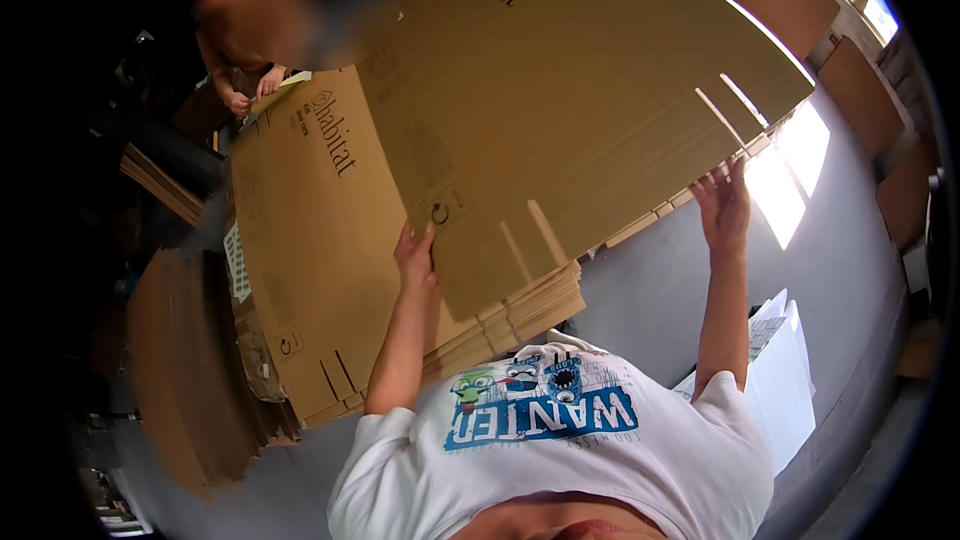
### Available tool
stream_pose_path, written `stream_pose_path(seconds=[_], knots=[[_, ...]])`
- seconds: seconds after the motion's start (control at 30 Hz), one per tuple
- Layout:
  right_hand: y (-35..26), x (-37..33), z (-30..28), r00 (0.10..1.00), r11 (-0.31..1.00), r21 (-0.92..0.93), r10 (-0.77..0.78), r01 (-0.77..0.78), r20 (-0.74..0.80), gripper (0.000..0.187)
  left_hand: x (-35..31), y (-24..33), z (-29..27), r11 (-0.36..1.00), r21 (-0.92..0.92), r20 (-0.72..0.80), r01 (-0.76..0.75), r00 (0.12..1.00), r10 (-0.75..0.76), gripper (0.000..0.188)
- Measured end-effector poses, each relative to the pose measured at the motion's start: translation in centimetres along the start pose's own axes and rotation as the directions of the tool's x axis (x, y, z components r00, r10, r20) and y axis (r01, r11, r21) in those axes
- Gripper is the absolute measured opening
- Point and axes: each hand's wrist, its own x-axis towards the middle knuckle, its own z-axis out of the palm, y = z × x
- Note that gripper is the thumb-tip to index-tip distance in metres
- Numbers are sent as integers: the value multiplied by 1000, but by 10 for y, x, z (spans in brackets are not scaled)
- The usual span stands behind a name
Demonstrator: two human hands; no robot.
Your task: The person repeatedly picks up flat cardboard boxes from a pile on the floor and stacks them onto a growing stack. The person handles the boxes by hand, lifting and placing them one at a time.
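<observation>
A large flat brown cardboard sheet (600, 110) with dark print and narrow slots along its near edge is held up by both my hands. My left hand (415, 258) grips its left edge close to the near corner, fingers partly hidden. At the near edge on the right, my right hand (724, 202) has its fingers bent against the board, their tips partly out of sight. Below lies a stack of similar cardboard sheets (300, 250), its layered edges showing under the raised sheet.
Another person's hands (255, 90) hold something yellowish at the stack's far left corner. More cardboard sheets (180, 360) stand at the left. A white stack of panels or bags (785, 380) is beside me at the right, on a grey floor (640, 290). Brown boards (850, 90) line the right wall.
</observation>
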Motion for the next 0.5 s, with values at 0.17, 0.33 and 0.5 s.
stream_pose_path(seconds=[0.17, 0.33, 0.5], knots=[[88, 3, -29, 890, 847, -281, 407, -452, -205, 40, 67, -105, 192, 989, 63, -60, -131, 989, 134, 48], [138, 33, -79, 887, 804, -395, 330, -444, -324, 31, 105, -185, 235, 887, 461, -203, 19, 976, 85, 63], [181, 45, -145, 762, 659, -408, 430, -632, -485, 31, 108, -225, 202, 682, 705, -31, 196, 969, -246, 69]])
